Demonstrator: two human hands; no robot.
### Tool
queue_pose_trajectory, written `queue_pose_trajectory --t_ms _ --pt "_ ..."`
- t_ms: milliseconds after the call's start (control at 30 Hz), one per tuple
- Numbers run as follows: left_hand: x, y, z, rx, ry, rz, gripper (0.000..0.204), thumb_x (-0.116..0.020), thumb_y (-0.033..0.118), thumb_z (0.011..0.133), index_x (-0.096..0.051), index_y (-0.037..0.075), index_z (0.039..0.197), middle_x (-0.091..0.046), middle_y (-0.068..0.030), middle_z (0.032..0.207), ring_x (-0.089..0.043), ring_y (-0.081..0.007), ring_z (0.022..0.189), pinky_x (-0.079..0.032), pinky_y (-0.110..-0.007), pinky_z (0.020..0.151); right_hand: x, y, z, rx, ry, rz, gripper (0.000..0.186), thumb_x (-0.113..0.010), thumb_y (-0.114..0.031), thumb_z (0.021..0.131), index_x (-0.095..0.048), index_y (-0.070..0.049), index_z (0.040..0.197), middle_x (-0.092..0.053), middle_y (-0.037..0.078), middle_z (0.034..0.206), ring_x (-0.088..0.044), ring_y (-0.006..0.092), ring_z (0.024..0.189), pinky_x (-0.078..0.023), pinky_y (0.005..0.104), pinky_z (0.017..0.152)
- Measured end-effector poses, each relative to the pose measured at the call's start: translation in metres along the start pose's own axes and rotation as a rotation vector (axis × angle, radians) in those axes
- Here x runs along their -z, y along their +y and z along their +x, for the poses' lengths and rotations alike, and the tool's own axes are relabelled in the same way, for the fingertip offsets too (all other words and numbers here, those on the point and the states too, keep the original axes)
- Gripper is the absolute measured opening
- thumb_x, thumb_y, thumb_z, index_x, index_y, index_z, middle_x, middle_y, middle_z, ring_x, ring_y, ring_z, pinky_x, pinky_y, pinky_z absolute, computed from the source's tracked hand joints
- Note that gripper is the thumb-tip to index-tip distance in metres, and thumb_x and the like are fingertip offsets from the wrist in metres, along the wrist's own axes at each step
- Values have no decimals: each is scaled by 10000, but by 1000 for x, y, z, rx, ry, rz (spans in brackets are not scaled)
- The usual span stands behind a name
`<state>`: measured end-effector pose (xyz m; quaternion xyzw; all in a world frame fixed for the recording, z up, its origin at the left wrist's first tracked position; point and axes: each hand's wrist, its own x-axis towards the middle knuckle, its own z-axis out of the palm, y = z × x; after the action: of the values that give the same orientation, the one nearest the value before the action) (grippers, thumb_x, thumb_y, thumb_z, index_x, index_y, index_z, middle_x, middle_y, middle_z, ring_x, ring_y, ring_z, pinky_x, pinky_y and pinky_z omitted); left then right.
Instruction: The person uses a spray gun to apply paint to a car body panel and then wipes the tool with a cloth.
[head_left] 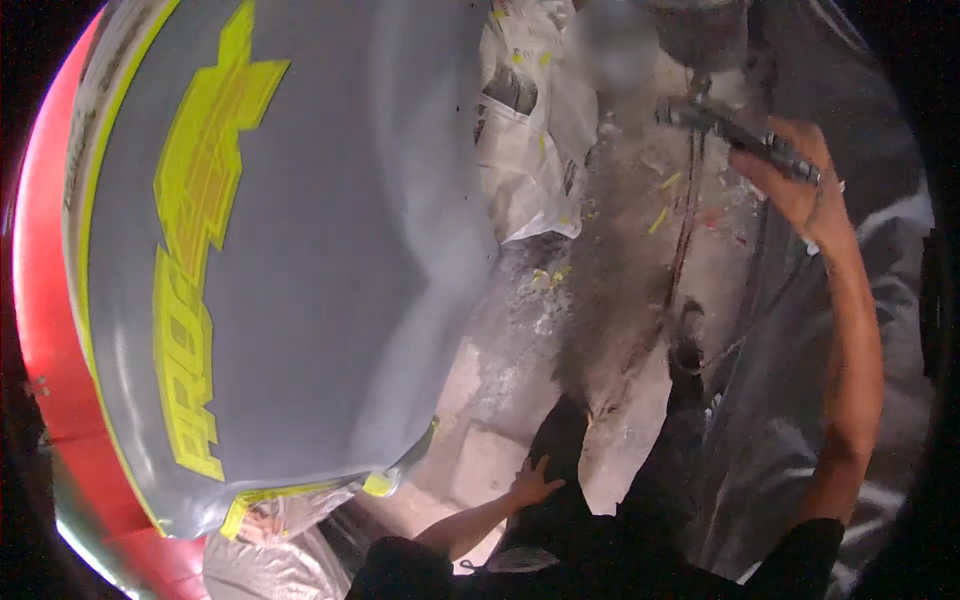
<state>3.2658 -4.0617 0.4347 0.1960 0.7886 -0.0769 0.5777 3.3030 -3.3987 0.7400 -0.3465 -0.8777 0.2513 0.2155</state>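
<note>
My right hand (795, 165) is raised at the upper right, its fingers closed round a dark spray gun (725, 128). The gun is partly blurred, and a dark rounded shape, perhaps its cup, sits above it. Low in the middle, my left hand (535, 485) lies against my dark-clothed leg with its fingers spread, holding nothing. To the left stands a large curved grey panel (320, 250), apart from both hands. Bright yellow masking tape (195, 210) forms angular shapes and block letters along its left side. Yellow tape also edges the panel.
A red panel (60, 340) borders the far left. Crumpled paper sheeting (535, 150) hangs beside the grey panel. Yellow scraps (550, 277) lie on the stained floor (625, 250). Dark plastic sheeting (770, 410) covers the right side. A thin hose (685, 230) trails downward.
</note>
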Motion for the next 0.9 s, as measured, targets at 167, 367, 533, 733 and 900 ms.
queue_pose_trajectory --t_ms 167,367,533,733,900 --pt "2 86 -6 105 -53 65 1163 -660 787 796 -153 191 1656 -245 -350 1605 -383 -601 1390 -386 -685 1092 -18 71 71 190 122 225 510 -894 -233 797 -704 -66 1239 -722 124 1151 -677 272 1075 -498 400 985" --pt "16 194 -14 132 -124 342 1199 -663 782 789 -106 176 1661 -240 -397 1586 -429 -640 1331 -401 -724 1045 -45 114 69 402 -153 427 545 -895 -314 790 -715 -125 1269 -725 111 1190 -673 272 1098 -504 393 970" --pt "28 238 -17 68 -147 405 1166 -713 728 793 -119 214 1655 -280 -471 1498 -514 -672 1205 -500 -661 968 -37 138 75 445 -105 392 510 -874 -332 816 -727 -128 1260 -728 80 1160 -671 241 1046 -497 370 950" --pt "37 265 -1 111 -232 496 1092 -713 652 828 -133 243 1658 -238 -404 1566 -496 -648 1251 -487 -737 911 -43 136 102 379 109 455 488 -879 -282 803 -734 -103 1234 -736 92 1120 -672 237 1052 -493 365 917" --pt "25 245 12 52 -254 458 1043 -693 611 858 -142 228 1657 -267 -424 1539 -532 -636 1219 -506 -664 960 -49 125 97 577 -227 632 399 -856 -269 820 -734 -39 1122 -745 138 1019 -708 288 954 -520 379 810"
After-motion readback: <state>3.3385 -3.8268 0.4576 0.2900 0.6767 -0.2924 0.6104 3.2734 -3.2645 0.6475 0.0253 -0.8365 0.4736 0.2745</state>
